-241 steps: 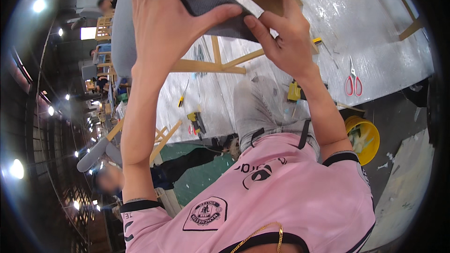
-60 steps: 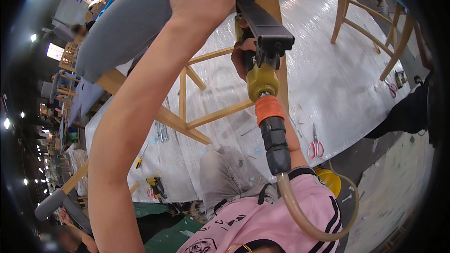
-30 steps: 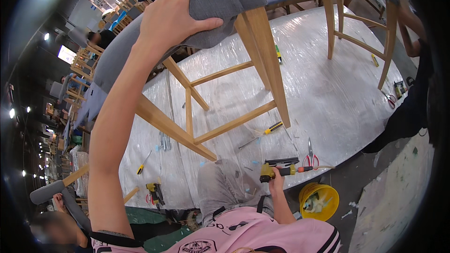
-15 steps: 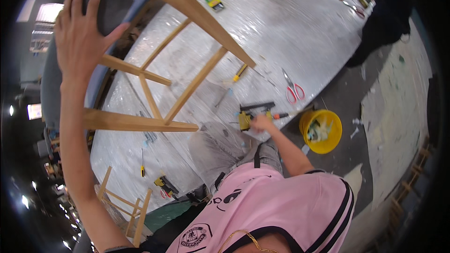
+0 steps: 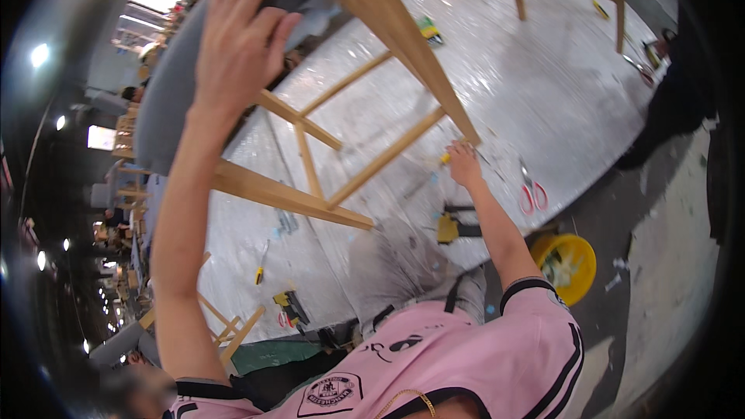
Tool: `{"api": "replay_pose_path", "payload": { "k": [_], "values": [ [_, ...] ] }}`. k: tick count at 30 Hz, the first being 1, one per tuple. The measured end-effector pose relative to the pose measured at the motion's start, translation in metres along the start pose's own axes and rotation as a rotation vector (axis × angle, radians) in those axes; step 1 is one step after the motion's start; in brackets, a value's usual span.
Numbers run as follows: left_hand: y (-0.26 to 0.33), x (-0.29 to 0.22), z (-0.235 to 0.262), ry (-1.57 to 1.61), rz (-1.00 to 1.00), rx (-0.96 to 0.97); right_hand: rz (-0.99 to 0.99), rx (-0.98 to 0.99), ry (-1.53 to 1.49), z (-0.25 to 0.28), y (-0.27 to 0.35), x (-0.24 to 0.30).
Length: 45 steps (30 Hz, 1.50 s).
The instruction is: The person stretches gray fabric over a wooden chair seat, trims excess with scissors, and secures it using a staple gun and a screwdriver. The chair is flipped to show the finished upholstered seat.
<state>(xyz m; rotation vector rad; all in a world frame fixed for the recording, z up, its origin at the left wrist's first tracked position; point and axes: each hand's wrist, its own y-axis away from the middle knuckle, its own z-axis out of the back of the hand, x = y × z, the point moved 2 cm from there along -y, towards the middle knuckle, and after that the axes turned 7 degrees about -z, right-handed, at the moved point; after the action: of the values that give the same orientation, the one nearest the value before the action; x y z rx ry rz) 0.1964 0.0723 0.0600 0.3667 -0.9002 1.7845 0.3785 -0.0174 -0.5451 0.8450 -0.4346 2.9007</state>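
"How far along is the chair (image 5: 407,46)?"

"Its grey cover (image 5: 172,101) is on, beneath the left hand (image 5: 239,54), fingers spread; whether it's fully fastened doesn't show."

"And the nail gun (image 5: 448,228)?"

"Lying bodyward of the right hand (image 5: 463,163), out of use."

"That hand's grip?"

"Can't tell; it's at a yellow-handled tool (image 5: 445,159)."

From the head, we look steeply down through a fisheye lens. Our pink shirt (image 5: 466,345) is near; the desk (image 5: 574,105) lies farther.
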Motion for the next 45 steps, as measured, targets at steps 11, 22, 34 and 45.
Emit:
{"api": "replay_pose_path", "payload": {
  "k": [11,22,34,45],
  "values": [
    [0.006,0.02,-0.002,0.225,0.307,-0.106,0.017,0.735,0.444,-0.013,0.008,-0.01],
    [0.001,0.004,-0.009,-0.029,0.146,-0.013,-0.514,0.938,-1.274,0.141,0.16,0.042],
    [0.007,-0.009,0.004,0.155,0.164,-0.101,-0.113,-0.066,-1.616,0.296,-0.164,0.323],
    [0.008,-0.023,0.01,0.128,0.16,-0.08,-0.109,-0.096,-1.756,0.307,-0.177,0.333]
  ]
}}
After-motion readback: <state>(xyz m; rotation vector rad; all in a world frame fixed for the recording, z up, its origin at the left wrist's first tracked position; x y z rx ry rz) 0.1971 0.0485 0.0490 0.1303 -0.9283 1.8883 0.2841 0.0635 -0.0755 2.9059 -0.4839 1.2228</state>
